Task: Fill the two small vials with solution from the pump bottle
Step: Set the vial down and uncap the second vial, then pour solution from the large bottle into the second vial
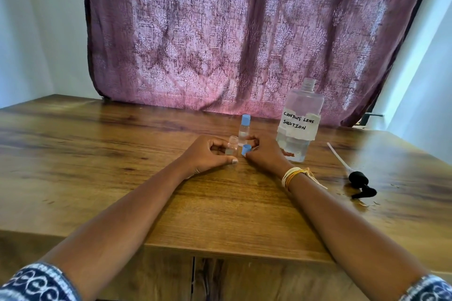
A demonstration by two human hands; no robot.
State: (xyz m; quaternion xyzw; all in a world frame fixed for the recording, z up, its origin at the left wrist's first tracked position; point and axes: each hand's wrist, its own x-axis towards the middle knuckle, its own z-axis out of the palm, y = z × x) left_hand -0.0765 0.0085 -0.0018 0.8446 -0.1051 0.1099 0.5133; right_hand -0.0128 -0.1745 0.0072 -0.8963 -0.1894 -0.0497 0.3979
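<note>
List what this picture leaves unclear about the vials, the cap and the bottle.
Head view only:
- Open vial: liquid level, too small, partly behind the left hand.
- Blue cap: the right hand hides part of it.
- Capped vial: base behind fingers.
- Bottle: the paper label covers its level.

We are counting two small vials, one capped (244,129) and one open (232,148), one loose blue cap (246,149), one large labelled bottle (299,124), one black pump head (359,182) lying on the table (97,142), and two hands, left (208,154) and right (265,154).
</note>
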